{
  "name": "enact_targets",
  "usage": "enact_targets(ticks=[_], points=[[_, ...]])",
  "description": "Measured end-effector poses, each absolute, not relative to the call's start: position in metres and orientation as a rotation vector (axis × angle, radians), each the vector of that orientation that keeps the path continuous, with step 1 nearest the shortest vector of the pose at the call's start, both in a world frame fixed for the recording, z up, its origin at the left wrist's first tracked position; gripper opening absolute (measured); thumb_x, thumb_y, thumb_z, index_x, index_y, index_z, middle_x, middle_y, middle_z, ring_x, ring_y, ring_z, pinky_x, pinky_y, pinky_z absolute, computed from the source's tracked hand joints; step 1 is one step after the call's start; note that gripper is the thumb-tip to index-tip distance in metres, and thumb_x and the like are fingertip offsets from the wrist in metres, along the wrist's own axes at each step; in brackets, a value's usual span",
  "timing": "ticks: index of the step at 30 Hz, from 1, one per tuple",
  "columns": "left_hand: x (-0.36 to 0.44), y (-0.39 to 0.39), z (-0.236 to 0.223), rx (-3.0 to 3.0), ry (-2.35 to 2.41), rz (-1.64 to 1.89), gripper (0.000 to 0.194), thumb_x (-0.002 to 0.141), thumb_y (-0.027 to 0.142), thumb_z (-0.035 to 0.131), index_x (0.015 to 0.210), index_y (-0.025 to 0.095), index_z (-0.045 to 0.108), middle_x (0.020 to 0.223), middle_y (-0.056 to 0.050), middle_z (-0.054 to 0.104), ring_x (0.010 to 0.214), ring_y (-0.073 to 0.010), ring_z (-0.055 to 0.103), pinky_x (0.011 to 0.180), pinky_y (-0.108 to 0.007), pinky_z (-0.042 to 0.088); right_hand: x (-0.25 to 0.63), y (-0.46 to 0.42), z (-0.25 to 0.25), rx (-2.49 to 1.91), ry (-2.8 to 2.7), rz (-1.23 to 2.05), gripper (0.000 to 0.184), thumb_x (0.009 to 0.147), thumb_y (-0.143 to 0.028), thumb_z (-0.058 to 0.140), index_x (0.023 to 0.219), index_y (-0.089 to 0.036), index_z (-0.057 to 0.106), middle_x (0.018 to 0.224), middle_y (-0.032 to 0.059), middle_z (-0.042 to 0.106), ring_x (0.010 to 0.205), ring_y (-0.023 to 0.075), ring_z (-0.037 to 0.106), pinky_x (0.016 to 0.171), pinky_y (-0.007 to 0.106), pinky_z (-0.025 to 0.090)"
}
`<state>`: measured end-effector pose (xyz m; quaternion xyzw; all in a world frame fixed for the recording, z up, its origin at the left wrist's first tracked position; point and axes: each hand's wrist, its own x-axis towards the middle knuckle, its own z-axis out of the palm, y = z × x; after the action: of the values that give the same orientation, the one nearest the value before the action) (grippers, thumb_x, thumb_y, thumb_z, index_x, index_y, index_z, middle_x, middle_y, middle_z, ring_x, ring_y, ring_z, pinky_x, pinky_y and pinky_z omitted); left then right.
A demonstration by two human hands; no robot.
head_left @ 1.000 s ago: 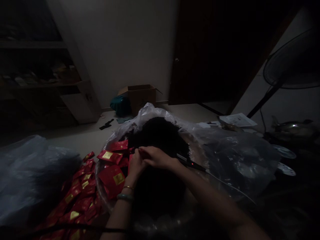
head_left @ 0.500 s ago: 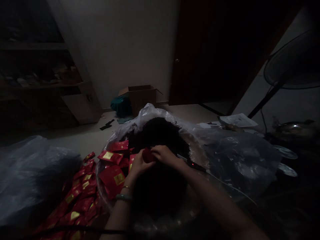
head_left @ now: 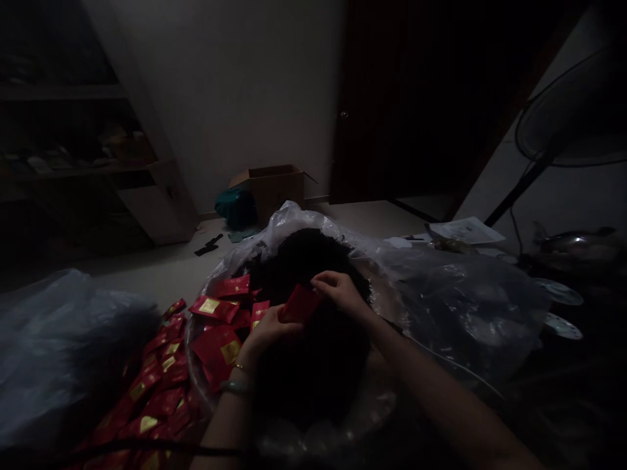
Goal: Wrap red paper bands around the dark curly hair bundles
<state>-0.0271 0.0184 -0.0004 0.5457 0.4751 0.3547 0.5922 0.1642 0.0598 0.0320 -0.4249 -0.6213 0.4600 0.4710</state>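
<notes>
My left hand (head_left: pixel 270 331) grips a small red packet (head_left: pixel 300 304) by its lower left side, thumb in front. At the packet's upper right edge, the fingers of my right hand (head_left: pixel 337 292) are pinched together. Both hands are over a dark loose heap (head_left: pixel 306 251), which lies in a wide round container lined with clear plastic (head_left: pixel 289 215). Left of the heap, inside the container, rest several red packets with gold labels (head_left: pixel 214 307). A dark thin tool is mostly covered by my right forearm; its white cord (head_left: pixel 453 365) trails right.
More red packets (head_left: pixel 161 399) are piled left of the container, beside a large clear plastic bag (head_left: pixel 53 339). Another plastic sheet (head_left: pixel 470 307) spreads to the right. Behind stand an open cardboard box (head_left: pixel 279 189) and a teal bundle (head_left: pixel 236 207). A fan (head_left: pixel 568 124) is at right.
The red packet has turned and shows more of its flat face. My right hand has moved right and up to its edge, covering most of the dark tool.
</notes>
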Motion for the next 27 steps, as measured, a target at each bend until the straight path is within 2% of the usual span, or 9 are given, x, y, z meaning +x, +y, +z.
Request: enact_targets(ticks=[6, 10, 13, 16, 19, 23, 25, 27], points=[[-0.03, 0.028, -0.018, 1.35, 1.177, 0.957, 0.035, 0.055, 0.03, 0.075, 0.085, 0.013, 0.067, 0.076, -0.003, 0.07, 0.071, -0.019, 0.063, 0.068, -0.03, 0.049, 0.162, 0.049, 0.033, -0.96, -1.78, 0.905, 0.03, 0.063, -0.028, 0.074, 0.091, -0.019, 0.069, 0.086, 0.0023, 0.066, 0.076, 0.0162, 0.06, 0.07, 0.027, 0.047], [-0.029, 0.025, -0.011, 1.451, 1.088, 1.038, 0.036, 0.056, 0.025, 0.074, 0.09, 0.014, 0.068, 0.085, -0.004, 0.072, 0.078, -0.0206, 0.064, 0.075, -0.032, 0.05, 0.156, 0.036, 0.037, -0.881, -1.962, 0.755, 0.008, 0.073, -0.021, 0.066, 0.079, -0.019, 0.071, 0.077, 0.0023, 0.066, 0.071, 0.0147, 0.061, 0.067, 0.025, 0.046], [-0.028, 0.02, 0.003, 1.503, 1.083, 1.135, 0.037, 0.061, 0.027, 0.07, 0.097, 0.017, 0.069, 0.097, -0.005, 0.071, 0.09, -0.0224, 0.063, 0.081, -0.031, 0.048, 0.157, 0.034, 0.04, -0.873, -2.054, 0.715, 0.008, 0.074, -0.017, 0.064, 0.076, -0.019, 0.072, 0.074, 0.0023, 0.066, 0.067, 0.0136, 0.06, 0.063, 0.023, 0.045], [-0.027, 0.017, 0.011, 1.488, 1.193, 1.137, 0.028, 0.065, 0.037, 0.065, 0.081, 0.015, 0.072, 0.082, -0.005, 0.072, 0.079, -0.0217, 0.063, 0.071, -0.029, 0.048, 0.159, 0.038, 0.04, -0.939, -2.06, 0.813, 0.01, 0.074, -0.017, 0.064, 0.079, -0.018, 0.073, 0.077, 0.0032, 0.068, 0.07, 0.0142, 0.062, 0.063, 0.023, 0.045], [-0.024, 0.015, 0.012, 1.458, 1.259, 1.116, 0.029, 0.064, 0.043, 0.065, 0.065, 0.014, 0.068, 0.062, -0.001, 0.066, 0.062, -0.0154, 0.057, 0.055, -0.022, 0.041, 0.158, 0.043, 0.037, -1.057, -1.915, 0.942, 0.012, 0.075, -0.024, 0.063, 0.078, -0.016, 0.072, 0.076, 0.003, 0.07, 0.07, 0.0152, 0.062, 0.063, 0.023, 0.046], [-0.02, 0.013, 0.014, 1.482, 1.321, 1.109, 0.038, 0.063, 0.046, 0.068, 0.047, 0.014, 0.055, 0.045, 0.005, 0.047, 0.047, -0.008, 0.043, 0.045, -0.019, 0.028, 0.155, 0.044, 0.033, -1.182, -1.721, 1.168, 0.016, 0.073, -0.028, 0.061, 0.074, -0.014, 0.069, 0.059, -0.0004, 0.064, 0.047, 0.011, 0.055, 0.045, 0.021, 0.041], [-0.018, 0.011, 0.016, 1.412, 1.271, 1.116, 0.035, 0.063, 0.046, 0.069, 0.053, 0.014, 0.058, 0.05, 0.005, 0.052, 0.05, -0.0087, 0.046, 0.047, -0.019, 0.031, 0.153, 0.042, 0.033, -1.204, -1.657, 1.222, 0.016, 0.073, -0.028, 0.06, 0.074, -0.014, 0.068, 0.056, -0.0015, 0.061, 0.041, 0.0089, 0.05, 0.04, 0.019, 0.038], [-0.016, 0.009, 0.018, 1.302, 1.15, 1.075, 0.033, 0.062, 0.045, 0.07, 0.072, 0.014, 0.066, 0.065, 0.001, 0.063, 0.061, -0.0126, 0.055, 0.055, -0.02, 0.04, 0.151, 0.041, 0.032, -1.208, -1.632, 1.201, 0.014, 0.073, -0.026, 0.06, 0.073, -0.013, 0.067, 0.056, -0.0016, 0.06, 0.039, 0.008, 0.049, 0.039, 0.019, 0.037]])
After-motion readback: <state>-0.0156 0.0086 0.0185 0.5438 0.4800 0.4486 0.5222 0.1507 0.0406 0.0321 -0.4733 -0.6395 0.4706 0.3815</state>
